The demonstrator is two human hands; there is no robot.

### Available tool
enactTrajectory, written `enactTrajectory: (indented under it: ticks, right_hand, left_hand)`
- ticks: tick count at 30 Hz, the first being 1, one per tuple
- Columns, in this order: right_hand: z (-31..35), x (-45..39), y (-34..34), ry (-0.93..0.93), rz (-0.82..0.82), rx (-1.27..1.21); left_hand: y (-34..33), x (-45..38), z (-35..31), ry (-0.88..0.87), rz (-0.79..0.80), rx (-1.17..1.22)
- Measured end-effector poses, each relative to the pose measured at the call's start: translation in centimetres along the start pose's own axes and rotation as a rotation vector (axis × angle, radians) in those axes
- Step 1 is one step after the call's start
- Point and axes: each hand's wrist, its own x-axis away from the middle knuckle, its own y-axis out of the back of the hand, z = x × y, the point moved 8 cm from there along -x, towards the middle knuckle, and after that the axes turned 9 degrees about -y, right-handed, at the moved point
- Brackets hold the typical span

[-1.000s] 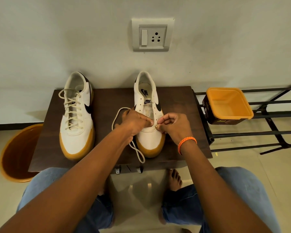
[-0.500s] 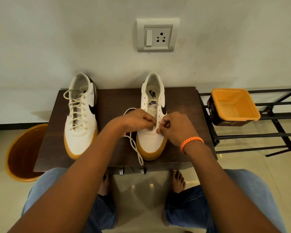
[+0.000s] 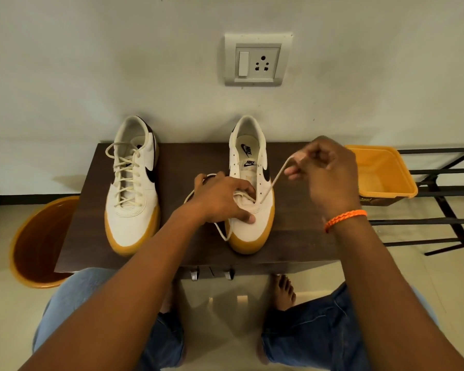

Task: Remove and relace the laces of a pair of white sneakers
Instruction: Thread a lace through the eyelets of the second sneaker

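On the table (image 3: pixel 292 231), the left hand (image 3: pixel 220 199) presses the right sneaker (image 3: pixel 249 210) steady; right hand (image 3: pixel 327 170) fingers pinch the lace (image 3: pixel 275 180), soft and limp, best held near its tip.

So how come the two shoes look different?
The left shoe is laced all the way up, while the right shoe has a lace only through its lowest holes, leaving the tongue and label showing. Nobody touches the left shoe; the left hand rests on the right shoe and the right hand pinches the lace end, pulled up tight. Both are white with black swooshes and tan soles, toes pointing at the person, on the dark table.
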Motion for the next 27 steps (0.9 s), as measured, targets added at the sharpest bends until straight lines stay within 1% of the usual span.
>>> enactTrajectory:
  ticks: [2,3,4,6,8,10,13,16,17,19,21,23,24,25,26,27]
  right_hand:
    - [0.2,-0.1,1.3,-0.019,-0.059,-0.152]
    - [-0.2,-0.1,1.3,-0.067,-0.04,-0.172]
    - [-1.0,-0.1,0.7,-0.137,0.018,-0.136]
    - [-3.3,0.2,-1.4,-0.291,0.211,0.123]
    - [-5.5,1.1,-3.7,-0.365,0.372,0.385]
    - [-6.1,1.6,-5.1,-0.318,0.397,0.492]
    - [-5.3,1.3,-5.7,-0.172,0.299,0.591]
    - [-5.0,1.1,-5.6,-0.117,0.258,0.633]
    - [-4.8,1.0,-5.4,-0.112,0.247,0.613]
    - [-4.0,0.6,-4.4,-0.116,0.191,0.458]
    - [-2.3,-0.1,-2.1,-0.098,0.043,0.191]
    - [-0.2,-0.3,0.5,0.004,-0.153,-0.037]
    - [0.1,-0.2,1.5,0.033,-0.22,-0.113]
    - [0.1,-0.2,1.9,0.025,-0.242,-0.162]
    - [-0.3,-0.3,1.6,-0.016,-0.206,-0.174]
    - [-1.1,-0.4,0.7,-0.082,-0.12,-0.142]
  left_hand:
    - [0.0,0.0,-0.4,-0.023,-0.02,-0.003]
    - [0.1,0.0,-0.6,-0.032,-0.025,-0.004]
    - [0.1,0.0,-0.8,-0.037,-0.032,-0.003]
    - [0.2,-0.1,-0.9,-0.035,-0.041,0.0]
    - [0.3,-0.1,-0.8,-0.03,-0.045,0.01]
    - [0.3,-0.1,-0.9,-0.031,-0.047,0.016]
    - [0.3,-0.1,-0.9,-0.026,-0.042,0.025]
    - [0.3,0.0,-0.9,-0.021,-0.034,0.019]
    - [0.3,0.0,-0.8,-0.017,-0.031,0.017]
    - [0.3,0.0,-0.7,-0.006,-0.026,0.026]
    - [0.4,0.0,-0.6,-0.002,-0.027,0.033]
    - [0.4,0.0,-0.5,0.0,-0.023,0.031]
    - [0.3,0.0,-0.5,-0.001,-0.02,0.032]
    - [0.2,-0.1,-0.6,-0.003,-0.017,0.035]
    - [0.2,-0.1,-0.6,-0.004,-0.016,0.036]
    - [0.2,-0.1,-0.6,-0.002,-0.014,0.038]
